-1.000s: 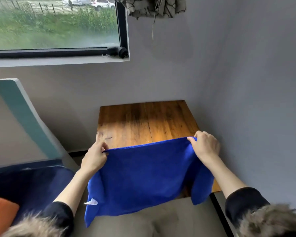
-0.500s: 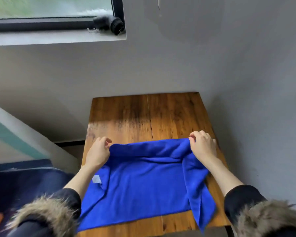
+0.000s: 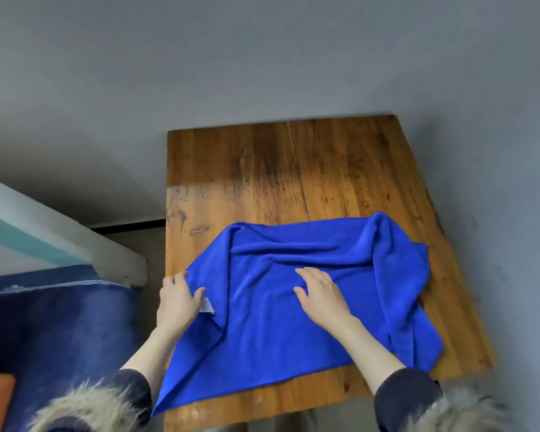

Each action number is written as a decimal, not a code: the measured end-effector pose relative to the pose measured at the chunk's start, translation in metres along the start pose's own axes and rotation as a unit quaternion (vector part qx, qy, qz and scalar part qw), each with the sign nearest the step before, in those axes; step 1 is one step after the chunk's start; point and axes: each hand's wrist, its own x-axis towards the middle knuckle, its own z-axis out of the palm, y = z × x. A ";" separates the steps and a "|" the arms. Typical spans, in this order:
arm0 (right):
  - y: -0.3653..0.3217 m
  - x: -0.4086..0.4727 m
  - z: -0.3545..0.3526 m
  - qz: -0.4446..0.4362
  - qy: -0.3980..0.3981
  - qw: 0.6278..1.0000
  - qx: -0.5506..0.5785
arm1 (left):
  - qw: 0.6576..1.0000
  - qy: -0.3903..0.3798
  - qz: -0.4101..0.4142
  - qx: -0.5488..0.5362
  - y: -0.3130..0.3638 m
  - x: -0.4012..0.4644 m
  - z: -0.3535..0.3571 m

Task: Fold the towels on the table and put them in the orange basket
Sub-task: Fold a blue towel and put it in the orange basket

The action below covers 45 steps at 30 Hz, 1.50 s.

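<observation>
Simply wooden table [image 3: 340,169] (grey walls [image 3: 262,57])

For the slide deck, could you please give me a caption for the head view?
Blue towel spread rumpled on wooden table; right hand flat on it, left hand at its left edge.

A room in a home, by the look of it. A small worn wooden tabletop [image 3: 340,169] sits pushed into a corner of plain grey walls [image 3: 262,57], with a dark blue upholstered seat [image 3: 60,322] just beside it.
</observation>
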 end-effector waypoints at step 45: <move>-0.010 0.116 0.035 0.009 0.109 0.991 -0.082 | 0.941 -0.010 0.256 0.223 0.005 0.089 0.031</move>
